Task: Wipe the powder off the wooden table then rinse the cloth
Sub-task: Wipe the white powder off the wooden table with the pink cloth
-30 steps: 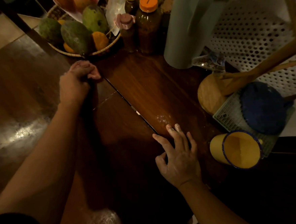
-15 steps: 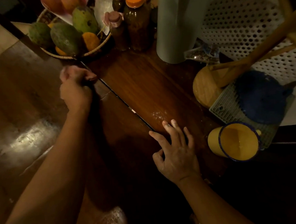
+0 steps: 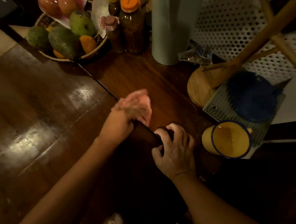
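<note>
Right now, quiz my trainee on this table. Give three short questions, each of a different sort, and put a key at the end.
1. True or false: the yellow mug is to the right of the right hand.
2. The blue cloth lies on: A) the grey rack; B) a plate; C) the floor.
3. Fill the gap: near the fruit basket, the biggest bottle has an ___ lid.

Key: 1 true; 2 A; 3 orange.
</note>
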